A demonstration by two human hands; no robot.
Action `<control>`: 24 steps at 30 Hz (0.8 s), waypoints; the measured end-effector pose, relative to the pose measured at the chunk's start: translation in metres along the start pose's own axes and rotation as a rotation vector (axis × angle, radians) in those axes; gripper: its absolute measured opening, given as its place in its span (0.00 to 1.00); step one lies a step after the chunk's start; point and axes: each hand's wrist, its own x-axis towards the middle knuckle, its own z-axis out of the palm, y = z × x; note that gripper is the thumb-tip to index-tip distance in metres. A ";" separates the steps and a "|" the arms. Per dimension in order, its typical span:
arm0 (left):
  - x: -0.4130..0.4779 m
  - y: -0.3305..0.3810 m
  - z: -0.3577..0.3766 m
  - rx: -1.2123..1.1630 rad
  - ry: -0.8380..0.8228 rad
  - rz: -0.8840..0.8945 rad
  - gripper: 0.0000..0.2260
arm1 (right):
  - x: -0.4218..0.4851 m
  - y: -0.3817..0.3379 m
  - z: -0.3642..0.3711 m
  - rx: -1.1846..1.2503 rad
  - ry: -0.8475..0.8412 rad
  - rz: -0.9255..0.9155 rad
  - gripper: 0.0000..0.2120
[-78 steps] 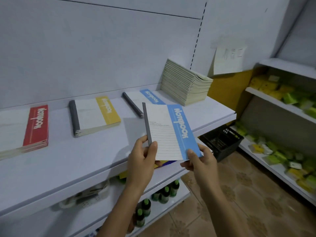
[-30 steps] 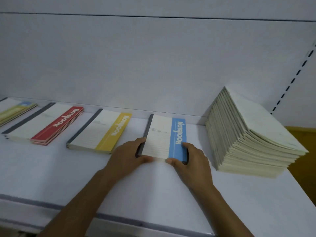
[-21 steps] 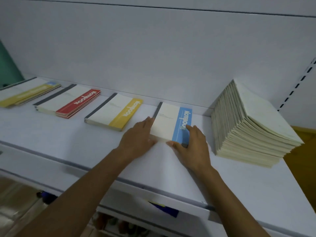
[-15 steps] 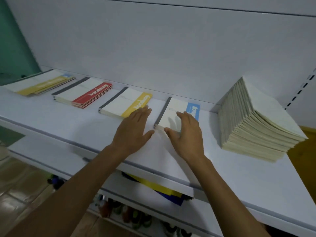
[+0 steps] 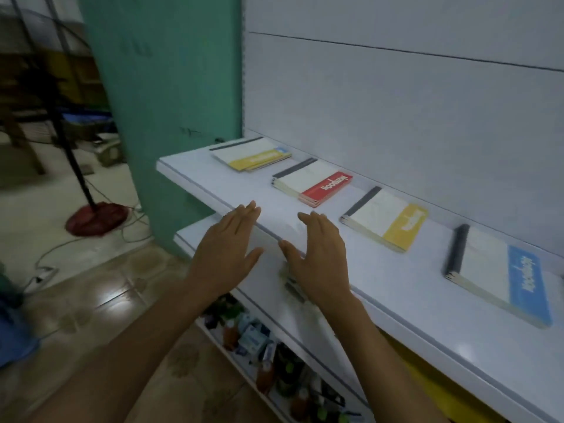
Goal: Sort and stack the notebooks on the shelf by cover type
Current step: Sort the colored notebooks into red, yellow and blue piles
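We see both hands held out flat over the front edge of the white shelf [image 5: 381,282], palms down, fingers straight and slightly spread, with nothing in either. The left hand [image 5: 227,248] reaches the lip of the shelf with its fingertips. The right hand [image 5: 320,257] sits just beside it, further over the board (whether either actually touches the surface we cannot tell).

The notebooks lie flat in four separate piles along the back of the shelf, each with a dark spine on its left edge. Farthest left is the mixed pile [image 5: 251,154], a yellow-banded cover on top with a blue corner showing beneath. Next come the red pile [image 5: 314,184], near the right hand's fingertips but apart from them, the yellow pile [image 5: 386,224], and at the far right the blue pile [image 5: 500,273].

Beneath the shelf, small bottles [image 5: 259,346] crowd a lower level. A green pillar [image 5: 171,87] stands at the shelf's left end.
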 end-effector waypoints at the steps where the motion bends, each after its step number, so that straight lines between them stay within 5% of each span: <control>1: -0.006 -0.021 -0.007 0.005 0.012 -0.018 0.31 | 0.005 -0.016 0.014 0.004 -0.012 -0.019 0.27; 10: -0.043 -0.169 -0.043 -0.003 0.051 -0.138 0.31 | 0.028 -0.115 0.112 0.050 -0.108 -0.004 0.27; 24: 0.071 -0.242 0.019 -0.194 -0.030 0.031 0.31 | 0.138 -0.089 0.168 0.066 0.016 0.119 0.23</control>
